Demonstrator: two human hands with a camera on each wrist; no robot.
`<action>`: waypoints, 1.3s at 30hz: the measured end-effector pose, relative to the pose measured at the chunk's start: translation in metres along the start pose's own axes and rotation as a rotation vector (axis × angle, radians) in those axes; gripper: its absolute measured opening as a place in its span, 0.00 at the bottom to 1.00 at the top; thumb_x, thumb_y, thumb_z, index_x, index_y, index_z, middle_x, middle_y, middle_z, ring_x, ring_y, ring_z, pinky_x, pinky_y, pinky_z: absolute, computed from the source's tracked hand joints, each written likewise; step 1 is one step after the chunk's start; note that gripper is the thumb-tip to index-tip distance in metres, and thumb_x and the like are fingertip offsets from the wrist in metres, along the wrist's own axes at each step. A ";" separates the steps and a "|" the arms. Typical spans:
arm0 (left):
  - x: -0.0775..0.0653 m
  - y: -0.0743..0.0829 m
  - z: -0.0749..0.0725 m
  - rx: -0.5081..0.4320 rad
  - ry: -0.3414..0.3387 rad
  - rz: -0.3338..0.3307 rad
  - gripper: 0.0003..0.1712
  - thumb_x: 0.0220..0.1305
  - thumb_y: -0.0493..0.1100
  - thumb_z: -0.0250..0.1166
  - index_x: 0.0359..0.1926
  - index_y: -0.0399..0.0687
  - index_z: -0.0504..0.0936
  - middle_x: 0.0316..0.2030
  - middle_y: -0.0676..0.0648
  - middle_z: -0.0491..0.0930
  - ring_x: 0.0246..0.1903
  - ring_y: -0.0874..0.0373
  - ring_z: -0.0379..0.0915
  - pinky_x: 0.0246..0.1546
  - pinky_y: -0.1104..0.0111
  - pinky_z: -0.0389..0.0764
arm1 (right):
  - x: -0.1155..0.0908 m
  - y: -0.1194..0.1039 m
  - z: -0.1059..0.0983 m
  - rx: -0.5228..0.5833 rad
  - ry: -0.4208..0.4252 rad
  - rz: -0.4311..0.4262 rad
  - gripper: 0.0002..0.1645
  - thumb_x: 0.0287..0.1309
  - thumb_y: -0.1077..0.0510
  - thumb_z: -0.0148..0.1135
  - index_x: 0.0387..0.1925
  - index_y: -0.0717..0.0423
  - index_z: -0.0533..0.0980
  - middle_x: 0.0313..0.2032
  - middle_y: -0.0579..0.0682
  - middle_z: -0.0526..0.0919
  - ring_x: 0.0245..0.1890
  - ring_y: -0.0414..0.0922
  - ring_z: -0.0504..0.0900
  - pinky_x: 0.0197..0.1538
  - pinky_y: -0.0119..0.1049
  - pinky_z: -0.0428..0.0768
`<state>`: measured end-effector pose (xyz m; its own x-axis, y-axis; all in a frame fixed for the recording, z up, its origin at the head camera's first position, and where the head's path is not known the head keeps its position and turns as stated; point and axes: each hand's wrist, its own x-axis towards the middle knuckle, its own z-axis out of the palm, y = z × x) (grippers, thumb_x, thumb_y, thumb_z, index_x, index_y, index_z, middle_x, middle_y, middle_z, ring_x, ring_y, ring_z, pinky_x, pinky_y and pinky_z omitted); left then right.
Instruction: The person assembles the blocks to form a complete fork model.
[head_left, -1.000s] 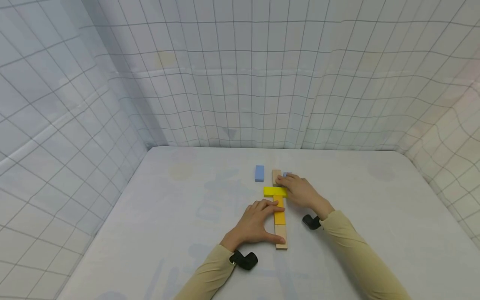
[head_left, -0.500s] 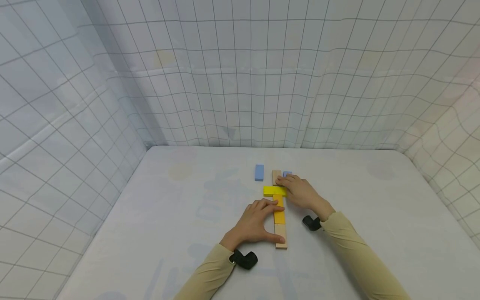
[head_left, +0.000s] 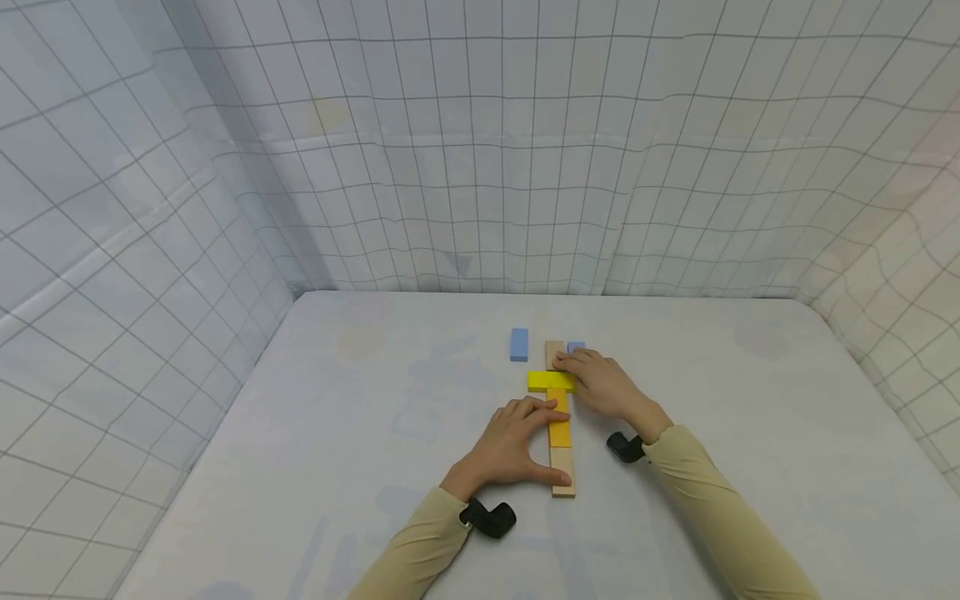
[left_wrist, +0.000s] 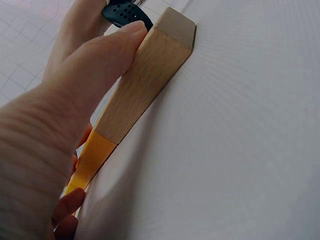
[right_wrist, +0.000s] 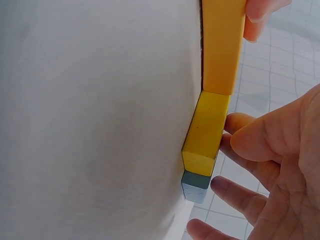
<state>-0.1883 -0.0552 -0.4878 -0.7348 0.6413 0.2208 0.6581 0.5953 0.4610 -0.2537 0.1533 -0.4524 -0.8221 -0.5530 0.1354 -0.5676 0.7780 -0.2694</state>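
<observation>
Flat blocks form a line on the table. A plain wooden block is nearest, followed by an orange block and a yellow block laid crosswise. Beyond the yellow one lies another wooden block. The left hand spreads along the line; its thumb rests on the near wooden block and its fingers reach the orange one. At the far end, the right hand reaches over the yellow block's right end, fingertips at the far wooden block. A blue block partly shows beyond those fingers.
A second blue block lies left of the far wooden block. The white table has a back edge behind the blocks, with grid-patterned curtains hanging behind and at both sides. Black wrist cameras sit under the forearms.
</observation>
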 end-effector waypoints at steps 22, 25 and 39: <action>0.000 -0.001 0.002 0.001 -0.002 -0.008 0.48 0.43 0.73 0.68 0.65 0.64 0.70 0.65 0.56 0.61 0.58 0.58 0.59 0.52 0.63 0.64 | -0.003 -0.001 0.000 -0.008 0.012 -0.015 0.22 0.64 0.67 0.49 0.58 0.62 0.74 0.60 0.57 0.72 0.62 0.59 0.65 0.58 0.57 0.65; 0.000 -0.001 0.002 0.006 0.000 -0.004 0.47 0.43 0.74 0.67 0.65 0.64 0.70 0.65 0.56 0.62 0.58 0.58 0.59 0.52 0.63 0.64 | -0.003 -0.001 -0.001 -0.015 0.014 -0.019 0.22 0.64 0.66 0.49 0.58 0.62 0.74 0.60 0.57 0.72 0.62 0.59 0.65 0.58 0.57 0.65; -0.002 0.002 -0.001 -0.010 -0.006 -0.007 0.47 0.43 0.73 0.68 0.65 0.64 0.69 0.65 0.56 0.62 0.59 0.58 0.58 0.52 0.62 0.63 | -0.004 -0.001 -0.006 0.036 -0.030 -0.020 0.21 0.66 0.57 0.53 0.58 0.60 0.74 0.60 0.56 0.72 0.63 0.60 0.63 0.59 0.61 0.59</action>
<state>-0.1861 -0.0554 -0.4868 -0.7387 0.6396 0.2124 0.6509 0.5954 0.4710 -0.2502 0.1568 -0.4471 -0.8088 -0.5772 0.1125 -0.5813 0.7560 -0.3009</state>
